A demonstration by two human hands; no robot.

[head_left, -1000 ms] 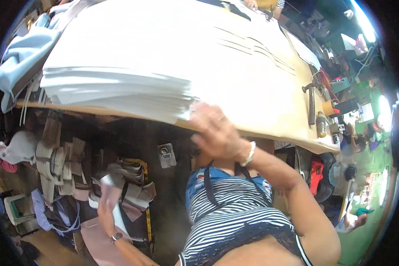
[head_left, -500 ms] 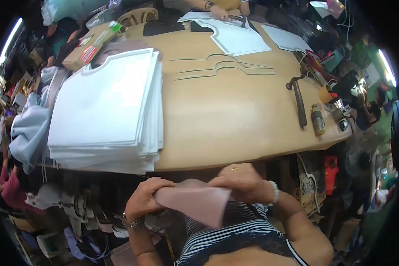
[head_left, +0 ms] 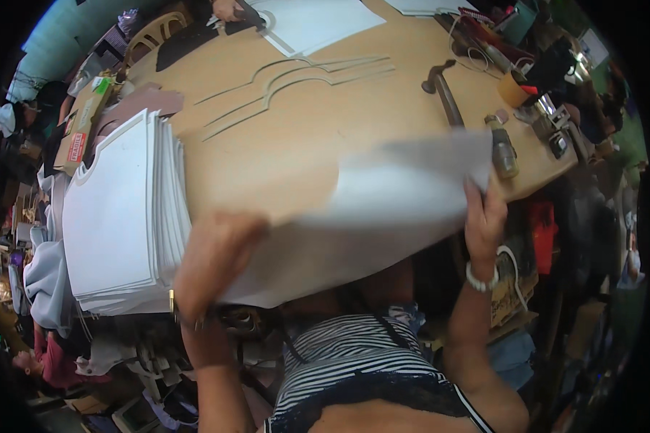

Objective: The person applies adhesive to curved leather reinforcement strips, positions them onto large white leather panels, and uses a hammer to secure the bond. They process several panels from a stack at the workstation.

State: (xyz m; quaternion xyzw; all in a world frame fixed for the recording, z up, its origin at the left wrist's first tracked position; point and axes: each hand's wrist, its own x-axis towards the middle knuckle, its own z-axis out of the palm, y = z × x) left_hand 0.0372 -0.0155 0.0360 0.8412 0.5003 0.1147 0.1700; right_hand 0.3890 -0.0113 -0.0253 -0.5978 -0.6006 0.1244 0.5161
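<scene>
Head view: I have a pale sheet [head_left: 383, 216] spanning the near edge of the tabletop [head_left: 354, 108], partly motion-blurred. My right hand [head_left: 485, 216] pinches its right end, thumb on the upper face. My left hand [head_left: 220, 252] is at the left end, too blurred to tell whether it grips. Stack of white panels [head_left: 112, 216] beside the left hand; bottle [head_left: 504, 153] just beside the sheet's right corner, hammer [head_left: 451, 108] beyond. Step in hand, my judgement: positioning the sheet between both hands. Next move calls for level ends and gentle tension, to avoid creasing.
</scene>
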